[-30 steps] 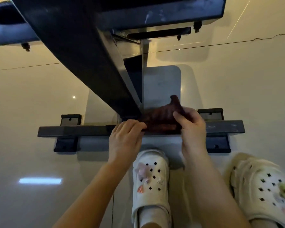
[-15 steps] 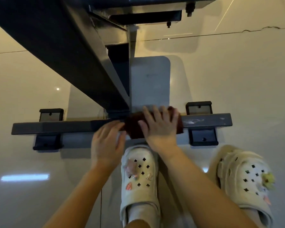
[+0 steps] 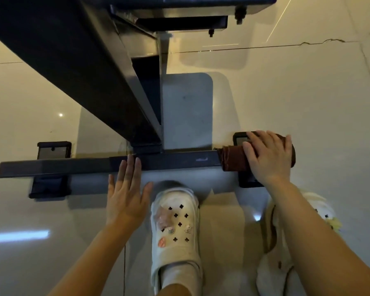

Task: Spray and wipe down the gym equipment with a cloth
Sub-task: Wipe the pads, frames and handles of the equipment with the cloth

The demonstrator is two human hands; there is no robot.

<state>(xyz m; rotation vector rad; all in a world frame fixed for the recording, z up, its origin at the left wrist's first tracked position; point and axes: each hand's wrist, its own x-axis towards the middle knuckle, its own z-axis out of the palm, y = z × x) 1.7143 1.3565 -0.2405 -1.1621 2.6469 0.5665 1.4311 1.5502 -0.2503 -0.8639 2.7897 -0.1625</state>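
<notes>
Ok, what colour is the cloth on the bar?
Dark reddish brown; the cloth shows under the right hand in the head view.

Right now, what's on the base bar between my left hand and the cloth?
In the head view, only bare dark bar runs from the left hand to the brown cloth under the right hand, apart from a small pale scuff.

Probably a gym, dark steel bench frame (image 3: 98, 77), floor crossbar (image 3: 73, 166), glossy pale tiled floor (image 3: 297, 99)

Two white clogs (image 3: 175, 221) with charms; glossy tiled floor (image 3: 308, 99), cracked.
</notes>
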